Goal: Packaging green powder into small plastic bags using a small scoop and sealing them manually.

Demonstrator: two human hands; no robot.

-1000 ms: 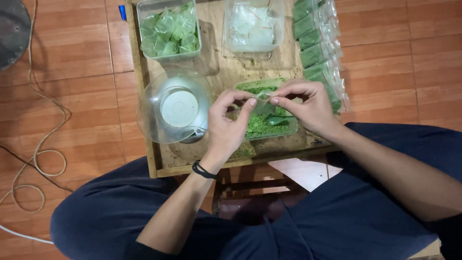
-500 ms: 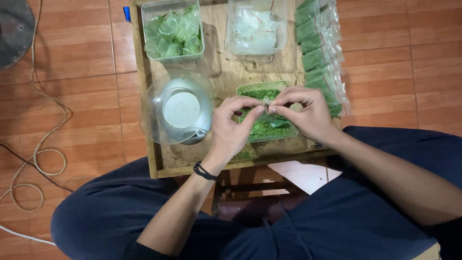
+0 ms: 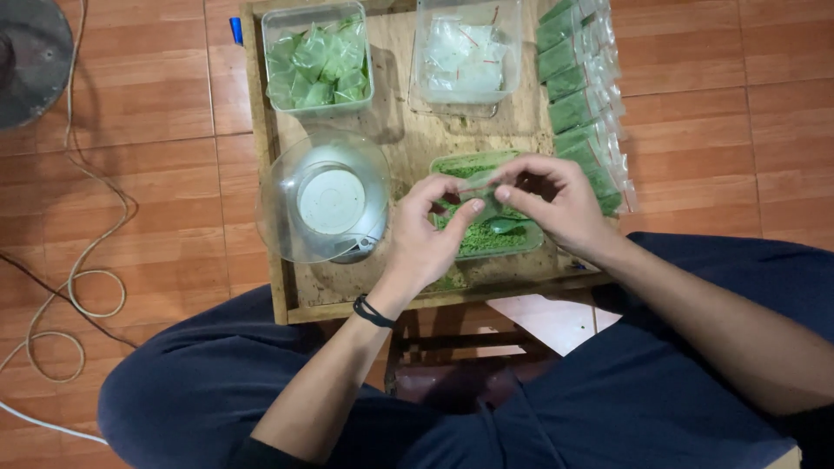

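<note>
Both hands pinch one small bag (image 3: 483, 198) over the green-powder tray (image 3: 486, 239) — left hand (image 3: 430, 234) and right hand (image 3: 556, 204) gripping its mouth. Filling or sealing step, I judge — next needs a steady pinch.

Small clear bag (image 3: 483, 196): pinched between fingertips of both hands, thumb (image 3: 465, 214) under it, held flat-ish. Tray (image 3: 499, 241): shallow, clear, green powder inside, directly beneath fingers.

left hand (image 3: 432, 233), right hand (image 3: 552, 204), pinching small clear bag (image 3: 483, 197)
</note>
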